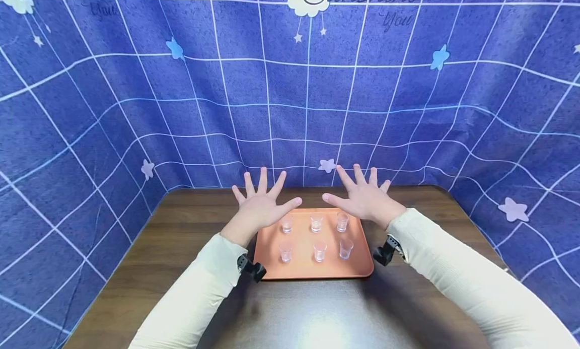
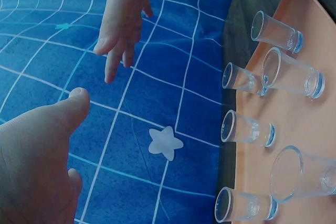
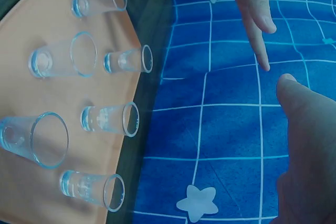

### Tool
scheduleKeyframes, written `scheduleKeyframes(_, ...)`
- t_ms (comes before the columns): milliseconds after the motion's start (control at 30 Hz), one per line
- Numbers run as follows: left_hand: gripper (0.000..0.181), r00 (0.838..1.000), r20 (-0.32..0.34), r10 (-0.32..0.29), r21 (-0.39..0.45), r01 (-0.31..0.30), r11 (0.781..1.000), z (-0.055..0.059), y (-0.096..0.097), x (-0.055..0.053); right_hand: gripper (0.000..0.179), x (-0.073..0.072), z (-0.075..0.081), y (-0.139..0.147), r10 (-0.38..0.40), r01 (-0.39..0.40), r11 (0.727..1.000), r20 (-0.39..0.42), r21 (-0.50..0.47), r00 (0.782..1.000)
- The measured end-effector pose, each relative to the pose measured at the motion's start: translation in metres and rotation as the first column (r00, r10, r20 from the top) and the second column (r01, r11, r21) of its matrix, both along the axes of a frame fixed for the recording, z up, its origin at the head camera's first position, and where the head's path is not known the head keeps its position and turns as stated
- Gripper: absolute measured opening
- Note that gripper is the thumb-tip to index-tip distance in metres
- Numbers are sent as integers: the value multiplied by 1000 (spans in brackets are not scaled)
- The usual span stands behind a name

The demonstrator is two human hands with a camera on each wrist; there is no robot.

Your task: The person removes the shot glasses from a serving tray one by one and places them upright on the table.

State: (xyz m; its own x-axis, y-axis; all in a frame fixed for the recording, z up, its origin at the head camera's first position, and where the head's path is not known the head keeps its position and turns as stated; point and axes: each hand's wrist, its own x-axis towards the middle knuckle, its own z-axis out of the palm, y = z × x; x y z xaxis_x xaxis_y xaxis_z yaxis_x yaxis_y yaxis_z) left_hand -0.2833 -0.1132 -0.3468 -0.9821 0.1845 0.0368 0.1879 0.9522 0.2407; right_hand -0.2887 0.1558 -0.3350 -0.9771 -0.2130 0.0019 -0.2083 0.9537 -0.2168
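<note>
An orange tray (image 1: 301, 270) lies on the wooden table, bearing several small clear shot glasses, upright in a back row (image 1: 316, 223) and a front row (image 1: 319, 251). My left hand (image 1: 259, 209) is held up over the tray's left back corner, fingers spread and straight. Over the right back corner my right hand (image 1: 369, 202) is likewise raised with fingers spread. Neither hand holds anything, and the thumbs point toward each other. In the left wrist view the glasses (image 2: 247, 129) stand off to the right of the left thumb (image 2: 73, 108).
Brown wood table (image 1: 181, 243) surrounds the tray. Behind and at both sides hangs a blue curtain (image 1: 290, 122) with white grid lines and stars. Each wrist wears a black strap with a small camera, the left one (image 1: 251, 268) close to the tray's left edge.
</note>
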Motion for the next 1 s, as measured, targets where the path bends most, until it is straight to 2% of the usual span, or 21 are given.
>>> scheduleKeyframes(300, 96, 1000, 14, -7, 2, 7, 1000, -6, 1, -1, 102, 1, -7, -1, 13, -13, 1000, -22, 1, 1000)
scheduleKeyframes(567, 88, 994, -102, -26, 2, 26, 1000, -12, -4, -6, 98, -4, -19, 1, 66, -67, 998, -162, 3, 985)
scheduleKeyframes(667, 83, 989, -143, -34, 30, 39, 999, -21, -8, -11, 96, -8, -28, 4, 88, -87, 996, -218, 10, 972)
scheduleKeyframes(800, 80, 982, -182, -42, 50, 52, 997, -40, -19, -18, 91, -14, -43, 11, 120, -129, 992, -291, -11, 949)
scheduleKeyframes(900, 79, 978, -204, -34, 75, 50, 996, -54, -30, -22, 88, -21, -56, 20, 125, -154, 986, -333, -60, 935)
scheduleKeyframes(1000, 77, 977, -210, -23, 101, 45, 994, -66, -39, -24, 85, -28, -69, 29, 118, -169, 978, -347, -122, 930)
